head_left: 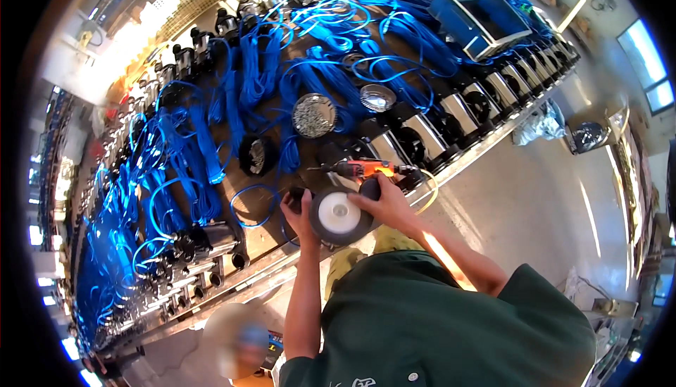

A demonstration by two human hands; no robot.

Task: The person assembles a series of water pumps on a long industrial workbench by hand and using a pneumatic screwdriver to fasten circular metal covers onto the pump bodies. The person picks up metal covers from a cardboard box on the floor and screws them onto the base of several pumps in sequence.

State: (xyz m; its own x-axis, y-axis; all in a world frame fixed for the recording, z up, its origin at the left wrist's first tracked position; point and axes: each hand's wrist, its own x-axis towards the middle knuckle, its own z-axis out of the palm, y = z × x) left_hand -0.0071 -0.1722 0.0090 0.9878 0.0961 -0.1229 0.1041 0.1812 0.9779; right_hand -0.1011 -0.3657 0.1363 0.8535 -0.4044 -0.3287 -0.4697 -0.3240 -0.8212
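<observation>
In front of my body is a dark grey round part with a white centre point(340, 214), between my two hands at the table's near edge. My left hand point(301, 216) is closed at its left rim, with a small black piece showing by the fingertips. Closed at the right side, my right hand point(389, 202) has its thumb over the white centre's edge and a dark rounded piece point(370, 188) by its fingers. An orange power screwdriver point(366, 169) lies just beyond my right hand. Its bit points left.
Bundled blue cables point(260, 70) cover much of the table. Two metal bowls, one full of small parts point(314, 115) and another shiny one point(377, 97), stand beyond the screwdriver, near a black bowl point(257, 156). Silver-and-black cylinders point(422, 133) line the edges. A blue bin point(479, 21) sits far right.
</observation>
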